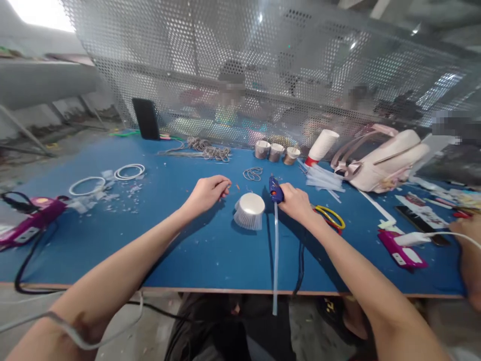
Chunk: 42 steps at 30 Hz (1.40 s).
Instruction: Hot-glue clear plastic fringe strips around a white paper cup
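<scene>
My right hand (296, 202) is wrapped round a blue hot glue gun (276, 189). A long translucent glue stick (276, 255) runs from the gun's back towards me, past the table's front edge. My left hand (209, 193) is closed, its thumb and fingertips pinched together; whatever may be between them is too small to make out. Between my hands stands a white round piece (251, 206) with a flat top and a ridged or fringed side, touched by neither hand. A small coil of grey cord (253, 174) lies just beyond it.
Scissors with yellow handles (330, 216) lie by my right wrist. Three small cups (277, 152), stacked paper cups (323, 145), loose glue sticks (323, 178) and a pink bag (387, 160) stand further back. Purple power strips (402, 249) flank me. Another person's arm (469, 240) is at right.
</scene>
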Available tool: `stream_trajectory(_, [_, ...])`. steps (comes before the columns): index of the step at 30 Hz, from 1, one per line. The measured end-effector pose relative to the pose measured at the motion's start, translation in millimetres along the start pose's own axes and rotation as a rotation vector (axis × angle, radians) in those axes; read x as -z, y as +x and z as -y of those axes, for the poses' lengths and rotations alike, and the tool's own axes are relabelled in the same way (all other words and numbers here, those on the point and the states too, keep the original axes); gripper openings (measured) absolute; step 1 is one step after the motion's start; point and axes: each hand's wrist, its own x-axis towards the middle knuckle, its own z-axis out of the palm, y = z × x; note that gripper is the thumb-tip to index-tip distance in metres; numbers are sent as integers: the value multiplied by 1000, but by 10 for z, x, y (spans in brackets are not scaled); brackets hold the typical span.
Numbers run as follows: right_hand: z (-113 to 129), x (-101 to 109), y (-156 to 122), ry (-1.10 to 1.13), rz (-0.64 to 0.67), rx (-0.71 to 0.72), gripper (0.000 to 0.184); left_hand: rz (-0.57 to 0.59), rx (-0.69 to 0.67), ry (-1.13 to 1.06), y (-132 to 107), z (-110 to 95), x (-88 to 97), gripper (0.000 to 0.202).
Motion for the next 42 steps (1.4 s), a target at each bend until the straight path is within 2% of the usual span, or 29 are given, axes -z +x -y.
stream_trajectory(4, [-82,-31,50,9,57,81,23,-8,81,-119,12,4,-10,12])
stream_trajectory(9, [-224,-119,-7,135,50,103,23,-28,133,-249,-6,18,-20,14])
stream_trajectory(12, [-286,-197,-17,246,-3,40,20,-22,148,-319,-11,48,-38,17])
stream_trajectory(16, [-318,-266,-2,373,-90,-119,36,-38,164,-396,-37,76,-67,27])
stream_trajectory(20, [-336,-305,9,466,-113,-244,49,-31,180,-447,-97,52,-112,28])
stream_trajectory(23, [-365,-349,17,487,-98,-311,42,24,203,-480,-141,36,-174,30])
stream_trajectory(27, [-402,-395,27,481,-61,-348,26,83,264,-508,-161,70,-272,26])
stream_trajectory(33, [-395,-312,-13,515,-106,-329,36,50,367,-560,-111,137,-292,20])
stream_trajectory(37, [-434,-191,-178,550,-134,-318,46,47,436,-633,-79,142,-266,20])
stream_trajectory(42, [-467,-6,-704,525,-230,-396,56,58,497,-718,-86,103,-265,20])
